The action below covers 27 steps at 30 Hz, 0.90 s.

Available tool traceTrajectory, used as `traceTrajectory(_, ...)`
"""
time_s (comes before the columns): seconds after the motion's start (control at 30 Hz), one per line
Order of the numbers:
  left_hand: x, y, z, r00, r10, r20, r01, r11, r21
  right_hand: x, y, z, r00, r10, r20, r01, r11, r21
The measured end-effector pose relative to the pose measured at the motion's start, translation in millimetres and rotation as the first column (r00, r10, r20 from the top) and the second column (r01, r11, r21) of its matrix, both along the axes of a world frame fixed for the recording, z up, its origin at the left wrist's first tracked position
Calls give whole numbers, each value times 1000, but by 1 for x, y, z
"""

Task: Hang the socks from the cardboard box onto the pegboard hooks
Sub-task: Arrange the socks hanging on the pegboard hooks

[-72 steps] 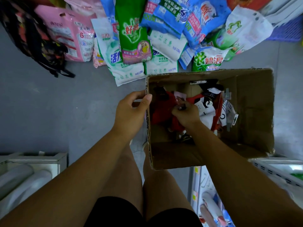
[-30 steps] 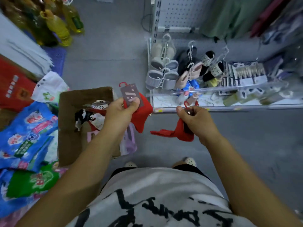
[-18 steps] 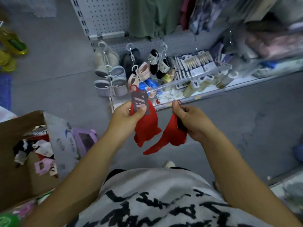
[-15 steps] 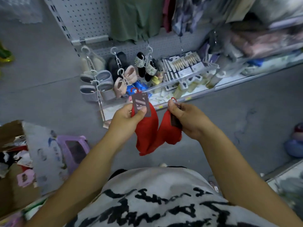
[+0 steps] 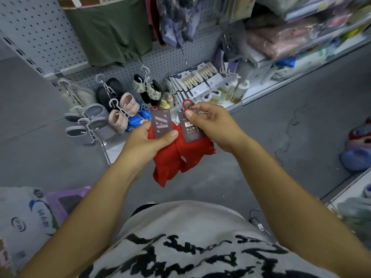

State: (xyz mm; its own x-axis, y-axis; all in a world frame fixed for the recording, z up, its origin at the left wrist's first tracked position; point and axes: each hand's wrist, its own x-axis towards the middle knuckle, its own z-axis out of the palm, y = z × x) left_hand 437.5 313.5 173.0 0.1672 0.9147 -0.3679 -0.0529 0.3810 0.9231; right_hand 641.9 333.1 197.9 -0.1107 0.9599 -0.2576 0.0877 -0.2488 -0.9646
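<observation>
Two pairs of red socks hang side by side in front of me. My left hand (image 5: pixel 147 142) pinches the left red sock pair (image 5: pixel 165 167) by its grey card tag, which has a red plastic hook on top. My right hand (image 5: pixel 212 125) pinches the right red sock pair (image 5: pixel 195 155) by the top of its tag, just under its red hook. Beyond them stands the white pegboard (image 5: pixel 38 31) with metal hooks (image 5: pixel 185 57) sticking out. The cardboard box is out of view.
Slippers (image 5: pixel 122 111) and shoes on hangers hang low on the pegboard, with green shorts (image 5: pixel 112 35) and patterned cloth above. Card packs (image 5: pixel 198 81) and bottles sit on the low shelf (image 5: pixel 261 95). A white bag (image 5: pixel 26 217) and a purple item lie at lower left.
I have turned from the box to the pegboard, carrying the socks. My right hand has raised its pair, so its tag now shows beside the left one.
</observation>
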Motion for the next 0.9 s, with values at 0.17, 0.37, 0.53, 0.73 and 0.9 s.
traceTrajectory(0.17, 3, 10, 15, 996, 76, -41, -71, 993, 98, 3, 0, 5, 999, -15, -45, 15, 1000, 10)
traceTrajectory(0.37, -24, 15, 38, 970, 241, -28, -233, 957, 176, -5, 13, 21, 991, 130, -44, -132, 990, -47)
traceTrajectory(0.53, -69, 16, 52, 914, 391, -104, -352, 895, 273, -48, 34, 40, 995, -95, -18, 97, 987, 126)
traceTrajectory(0.73, -99, 43, 74, 926, 357, 122, -371, 919, 130, -131, 55, 64, 985, -49, 164, -17, 925, 381)
traceTrajectory(0.9, -137, 87, 97, 935, 255, 247, -288, 951, 109, -192, 81, 80, 992, 115, 61, -126, 965, 232)
